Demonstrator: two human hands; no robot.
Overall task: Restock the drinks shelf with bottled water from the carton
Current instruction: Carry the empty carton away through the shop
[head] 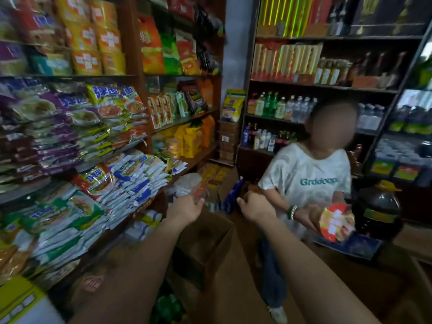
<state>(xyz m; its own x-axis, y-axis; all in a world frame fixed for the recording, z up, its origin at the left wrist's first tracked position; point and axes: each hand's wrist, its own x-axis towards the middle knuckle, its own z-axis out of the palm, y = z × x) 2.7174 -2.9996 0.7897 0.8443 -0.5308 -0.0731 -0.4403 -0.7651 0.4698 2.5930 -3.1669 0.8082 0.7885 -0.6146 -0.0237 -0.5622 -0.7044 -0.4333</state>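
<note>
- While both arms reached forward, the left hand [187, 206] hung with fingers loosely spread, holding nothing.
- The right hand [253, 204] was loosely curled, gripping nothing that I could make out.
- The open carton [210, 232] sat just below and between both hands.
- Bottled water [298, 108] stood on the drinks shelf [268, 116], well beyond the right hand.

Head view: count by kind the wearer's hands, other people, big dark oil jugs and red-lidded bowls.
Wearer's hands: 2, left hand and right hand
Other person: 1
Dark oil jug: 1
Red-lidded bowl: 1
Total: 5
</note>
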